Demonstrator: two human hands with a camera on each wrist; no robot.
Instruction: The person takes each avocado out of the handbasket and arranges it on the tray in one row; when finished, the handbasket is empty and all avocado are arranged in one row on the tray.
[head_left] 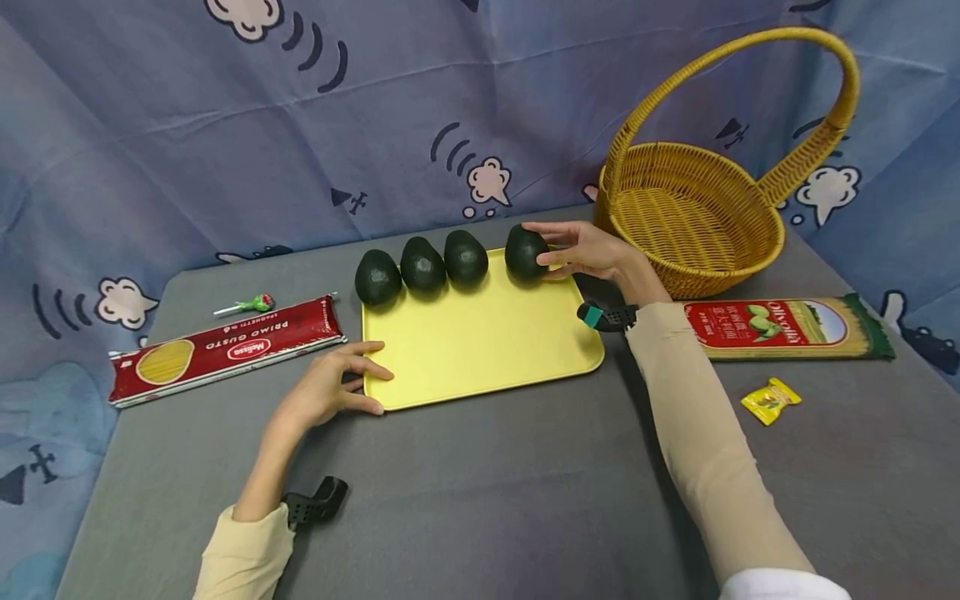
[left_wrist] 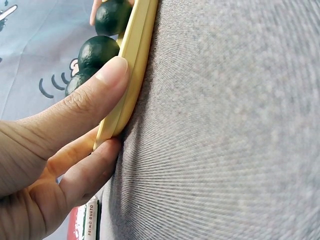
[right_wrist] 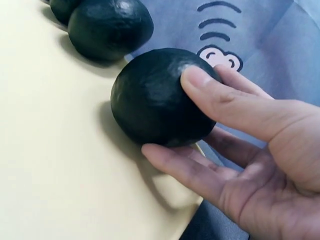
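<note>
A dark green avocado point(right_wrist: 155, 100) is gripped by my right hand point(head_left: 588, 250), thumb on one side and fingers round the other, over the far right corner of the yellow tray point(head_left: 480, 342). Three more avocados point(head_left: 423, 268) stand close together along the tray's far left edge. At the near left corner my left hand point(head_left: 330, 385) pinches the tray's rim. The left wrist view shows that thumb point(left_wrist: 112, 72) lying over the rim, with fingers point(left_wrist: 95, 165) at its underside.
Left of the tray lie a red spaghetti pack point(head_left: 225, 348) and a lollipop point(head_left: 251, 304). A yellow wicker basket point(head_left: 690, 275) with a tall handle stands at the back right. Before it lie another spaghetti pack point(head_left: 780, 327) and a yellow wrapped candy point(head_left: 771, 401). A patterned blue cloth point(head_left: 390, 108) hangs behind.
</note>
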